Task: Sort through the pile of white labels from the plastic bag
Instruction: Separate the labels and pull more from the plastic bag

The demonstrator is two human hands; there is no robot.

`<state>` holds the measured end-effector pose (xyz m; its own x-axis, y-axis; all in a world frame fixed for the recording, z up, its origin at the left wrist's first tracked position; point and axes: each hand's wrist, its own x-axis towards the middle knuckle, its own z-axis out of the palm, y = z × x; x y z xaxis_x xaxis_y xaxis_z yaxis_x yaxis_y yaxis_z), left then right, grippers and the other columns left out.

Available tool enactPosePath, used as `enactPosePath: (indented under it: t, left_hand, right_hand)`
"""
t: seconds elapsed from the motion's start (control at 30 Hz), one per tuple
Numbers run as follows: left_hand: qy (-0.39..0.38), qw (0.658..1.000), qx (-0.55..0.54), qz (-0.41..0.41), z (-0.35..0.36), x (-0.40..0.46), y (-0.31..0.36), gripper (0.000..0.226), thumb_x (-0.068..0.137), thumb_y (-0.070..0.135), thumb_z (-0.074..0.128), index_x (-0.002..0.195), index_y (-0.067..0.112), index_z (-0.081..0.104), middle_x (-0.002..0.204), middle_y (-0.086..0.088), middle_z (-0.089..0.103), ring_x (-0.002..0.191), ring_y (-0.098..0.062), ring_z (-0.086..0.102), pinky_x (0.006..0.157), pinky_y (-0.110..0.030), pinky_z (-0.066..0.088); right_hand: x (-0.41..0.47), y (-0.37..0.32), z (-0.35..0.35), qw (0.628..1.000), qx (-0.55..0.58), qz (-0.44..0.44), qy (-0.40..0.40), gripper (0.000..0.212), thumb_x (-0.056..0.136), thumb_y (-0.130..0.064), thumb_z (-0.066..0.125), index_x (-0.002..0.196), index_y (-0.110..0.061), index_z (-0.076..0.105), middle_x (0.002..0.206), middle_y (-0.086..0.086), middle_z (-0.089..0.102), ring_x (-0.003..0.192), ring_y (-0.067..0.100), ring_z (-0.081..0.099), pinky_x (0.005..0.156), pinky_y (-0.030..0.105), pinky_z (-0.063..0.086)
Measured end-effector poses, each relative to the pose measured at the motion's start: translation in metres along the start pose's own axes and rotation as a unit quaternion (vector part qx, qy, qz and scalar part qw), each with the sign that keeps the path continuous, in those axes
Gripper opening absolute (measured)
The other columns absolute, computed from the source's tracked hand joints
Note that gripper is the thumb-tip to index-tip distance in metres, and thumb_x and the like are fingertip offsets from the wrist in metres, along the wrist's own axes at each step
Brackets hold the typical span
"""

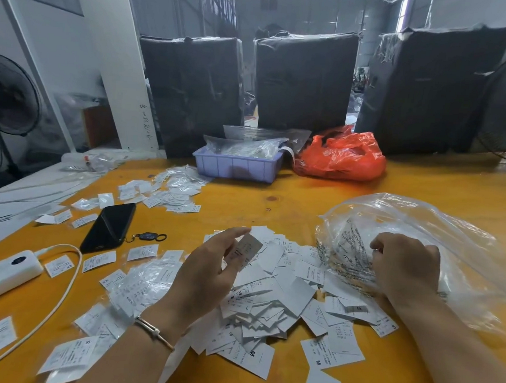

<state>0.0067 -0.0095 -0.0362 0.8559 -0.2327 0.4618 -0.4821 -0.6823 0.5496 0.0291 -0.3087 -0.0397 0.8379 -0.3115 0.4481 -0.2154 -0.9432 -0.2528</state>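
A loose pile of white labels (272, 299) lies on the yellow table (305, 194) in front of me. My left hand (208, 268) hovers over the pile and pinches one white label (246, 250) between thumb and fingers. To the right, a clear plastic bag (415, 228) with printed text lies crumpled on the table, its mouth toward the pile. My right hand (404, 265) grips the bag's film near that mouth, fingers curled into it.
A black phone (109, 227) with a key fob, a white power bank (4, 273) and its cable lie at left. Small bagged labels (168, 192) are scattered behind. A purple tray (238, 163) and red bag (341, 158) stand at the back, before black wrapped bales.
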Motion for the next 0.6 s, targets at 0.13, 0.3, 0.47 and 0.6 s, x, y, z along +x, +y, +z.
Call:
enactPosePath:
  t: [0.13, 0.3, 0.47, 0.6]
  left_hand:
    - [0.002, 1.000, 0.011, -0.003, 0.0013, 0.0000, 0.0003, 0.046, 0.095, 0.009, 0.061, 0.137, 0.026, 0.053, 0.093, 0.013, 0.058, 0.057, -0.008, 0.048, 0.048, -0.011, 0.042]
    - [-0.002, 1.000, 0.006, -0.007, 0.0003, -0.0009, 0.0004, 0.040, 0.093, 0.006, 0.063, 0.130, 0.021, 0.060, 0.093, 0.017, 0.056, 0.069, 0.004, 0.055, 0.052, -0.009, 0.042]
    - [-0.004, 1.000, 0.014, -0.001, 0.0005, -0.0009, 0.0006, 0.034, 0.091, 0.005, 0.064, 0.121, 0.021, 0.066, 0.095, 0.019, 0.059, 0.084, 0.005, 0.057, 0.057, -0.012, 0.044]
    - [-0.003, 1.000, 0.020, 0.003, 0.0011, -0.0002, 0.0009, 0.032, 0.091, 0.006, 0.065, 0.119, 0.020, 0.067, 0.093, 0.019, 0.059, 0.086, -0.001, 0.058, 0.057, -0.012, 0.044]
  right_hand:
    - [0.0003, -0.0009, -0.0010, 0.997, 0.043, -0.005, 0.065, 0.019, 0.083, -0.001, 0.059, 0.089, -0.009, 0.075, 0.085, 0.010, 0.073, 0.084, 0.034, 0.064, 0.074, 0.035, 0.031]
    - [-0.0003, -0.0024, -0.0006, 0.994, -0.087, 0.017, -0.056, 0.033, 0.092, -0.022, 0.052, 0.125, -0.016, 0.052, 0.121, 0.004, 0.056, 0.111, 0.025, 0.050, 0.086, 0.037, 0.038]
    - [0.0023, -0.0016, -0.0009, 0.997, -0.072, 0.023, -0.033, 0.022, 0.092, -0.015, 0.052, 0.107, -0.021, 0.067, 0.106, 0.000, 0.064, 0.101, 0.023, 0.056, 0.086, 0.036, 0.037]
    - [0.0006, -0.0013, -0.0029, 0.996, -0.067, 0.041, -0.040, 0.022, 0.091, -0.025, 0.057, 0.110, -0.018, 0.064, 0.112, 0.003, 0.059, 0.109, 0.026, 0.051, 0.087, 0.037, 0.038]
